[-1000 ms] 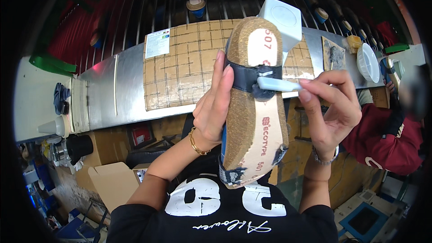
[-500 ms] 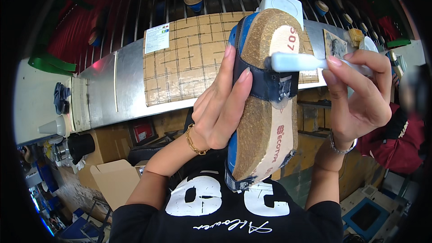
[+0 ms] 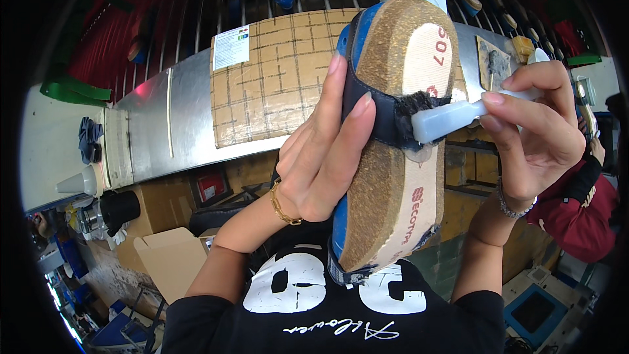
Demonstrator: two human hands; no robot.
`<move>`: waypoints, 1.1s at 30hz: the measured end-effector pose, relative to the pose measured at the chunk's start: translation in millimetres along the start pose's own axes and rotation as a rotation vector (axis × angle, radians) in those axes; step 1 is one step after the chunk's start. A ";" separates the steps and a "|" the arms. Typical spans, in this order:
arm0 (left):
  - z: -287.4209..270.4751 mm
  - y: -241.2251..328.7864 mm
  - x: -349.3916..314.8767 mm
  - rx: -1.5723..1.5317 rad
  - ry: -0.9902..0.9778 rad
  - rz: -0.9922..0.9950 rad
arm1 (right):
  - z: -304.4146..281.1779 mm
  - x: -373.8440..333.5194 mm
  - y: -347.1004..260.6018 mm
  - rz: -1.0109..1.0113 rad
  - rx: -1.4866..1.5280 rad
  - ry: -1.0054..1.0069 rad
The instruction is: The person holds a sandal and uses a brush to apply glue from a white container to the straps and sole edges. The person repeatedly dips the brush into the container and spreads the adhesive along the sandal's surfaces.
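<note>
Okay, left hand (image 3: 313, 165) clamped on shoe (image 3: 379, 190) from 9 o'clock, long axis roughly 1-to-7; right hand (image 3: 536, 132) pinches pale brush (image 3: 447, 121), head toward 8 o'clock at dark strap (image 3: 386, 122); left nearer strap.

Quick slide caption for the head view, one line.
Left hand supports a cork-bottomed sandal, underside facing the camera, while the right hand holds a pale-handled brush at its dark strap.

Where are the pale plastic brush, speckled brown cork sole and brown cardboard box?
Pale plastic brush (image 3: 449, 121): head view, handle's broad end.
Speckled brown cork sole (image 3: 383, 193): head view, near middle.
Brown cardboard box (image 3: 282, 78): head view, top face.
</note>
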State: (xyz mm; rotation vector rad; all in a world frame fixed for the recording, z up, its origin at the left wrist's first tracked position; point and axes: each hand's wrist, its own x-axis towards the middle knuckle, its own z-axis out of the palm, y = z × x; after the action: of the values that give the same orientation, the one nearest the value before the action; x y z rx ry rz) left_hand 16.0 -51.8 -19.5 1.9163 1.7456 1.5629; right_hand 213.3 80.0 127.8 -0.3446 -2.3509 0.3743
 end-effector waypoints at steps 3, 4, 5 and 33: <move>-1.6 1.0 -2.2 -0.002 0.004 -0.008 | -1.8 -1.1 -1.5 0.000 0.015 -0.033; -2.9 1.4 -2.6 -0.001 0.002 -0.014 | -3.1 -2.0 -2.1 -0.003 0.026 -0.043; -3.1 1.8 -2.2 -0.004 0.006 -0.014 | -4.6 -2.2 -2.4 -0.006 0.036 -0.057; 0.2 -4.3 20.7 0.047 0.363 -0.038 | 48.5 -17.9 -58.7 0.174 -0.275 0.354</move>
State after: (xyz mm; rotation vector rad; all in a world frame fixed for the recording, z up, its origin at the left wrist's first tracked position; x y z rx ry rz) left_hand 9.3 -34.0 -10.3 1.6866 1.9519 1.9711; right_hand 184.1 11.5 104.1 -0.6905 -2.0285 0.0595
